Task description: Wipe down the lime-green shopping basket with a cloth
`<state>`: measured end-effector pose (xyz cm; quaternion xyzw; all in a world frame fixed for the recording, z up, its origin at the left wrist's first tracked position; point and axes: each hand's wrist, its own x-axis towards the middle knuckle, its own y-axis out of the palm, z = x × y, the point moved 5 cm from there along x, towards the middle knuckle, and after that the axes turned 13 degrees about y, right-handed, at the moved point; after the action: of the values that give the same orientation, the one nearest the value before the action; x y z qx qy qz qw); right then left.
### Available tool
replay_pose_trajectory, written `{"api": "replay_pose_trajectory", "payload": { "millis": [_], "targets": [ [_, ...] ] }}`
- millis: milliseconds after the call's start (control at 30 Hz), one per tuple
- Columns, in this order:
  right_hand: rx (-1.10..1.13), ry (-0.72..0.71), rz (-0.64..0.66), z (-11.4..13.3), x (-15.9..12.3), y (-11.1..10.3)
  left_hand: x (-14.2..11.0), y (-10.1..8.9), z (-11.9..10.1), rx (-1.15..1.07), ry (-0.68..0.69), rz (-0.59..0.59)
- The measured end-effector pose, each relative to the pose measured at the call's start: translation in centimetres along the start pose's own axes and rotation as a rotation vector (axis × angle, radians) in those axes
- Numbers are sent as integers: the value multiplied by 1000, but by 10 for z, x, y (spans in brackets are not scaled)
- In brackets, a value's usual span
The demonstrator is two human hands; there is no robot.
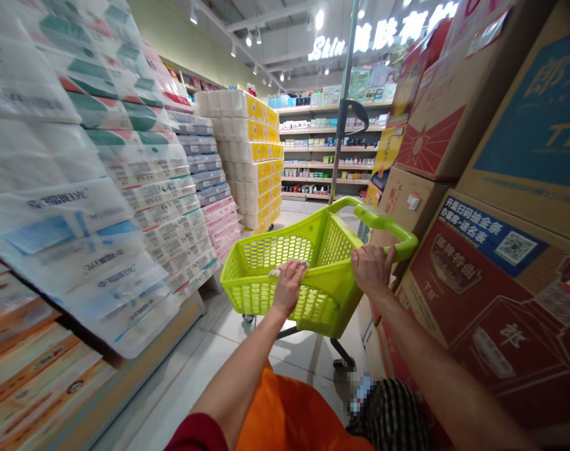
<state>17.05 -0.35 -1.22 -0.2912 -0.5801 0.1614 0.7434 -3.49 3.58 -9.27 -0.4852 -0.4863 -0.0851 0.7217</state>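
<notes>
Both my hands are on a lime-green plastic mesh shopping basket [285, 254] mounted on a small wheeled cart [344, 360]. My left hand [289, 287] curls over the near rim, with a small whitish piece [289, 269] showing at the fingertips; I cannot tell what it is. My right hand [372, 270] grips the right side of the rim, just below the basket's looped green handle [383, 216]. The inside of the basket is only partly visible.
Wrapped toilet-paper packs [125, 188] rise high on the left, beside a yellow-labelled stack [250, 153]. Printed cardboard cartons [492, 282] wall the right side. Stocked shelves [327, 147] stand beyond the tiled floor [210, 369]. A metal pole [344, 106] rises ahead.
</notes>
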Motion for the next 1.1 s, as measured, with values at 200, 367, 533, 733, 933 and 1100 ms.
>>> {"api": "replay_pose_trajectory", "payload": {
  "millis": [200, 367, 533, 733, 933, 1100],
  "targets": [
    [-56, 9, -31, -14, 6, 6, -18, -9, 10, 24, 9, -24],
    [-84, 30, -61, -23, 7, 10, -78, -56, 66, 231, -237, -115],
    [-40, -6, -32, -27, 1, 10, -47, -25, 25, 124, -77, -66],
    [-16, -116, -17, -31, -10, 10, -70, -47, 48, 178, -248, -142],
    [35, -93, -9, -23, -20, 6, -51, -37, 10, 118, -100, -14],
    [57, -91, -20, -22, -21, 6, -64, -51, 25, 190, -136, -32]
  ]
}}
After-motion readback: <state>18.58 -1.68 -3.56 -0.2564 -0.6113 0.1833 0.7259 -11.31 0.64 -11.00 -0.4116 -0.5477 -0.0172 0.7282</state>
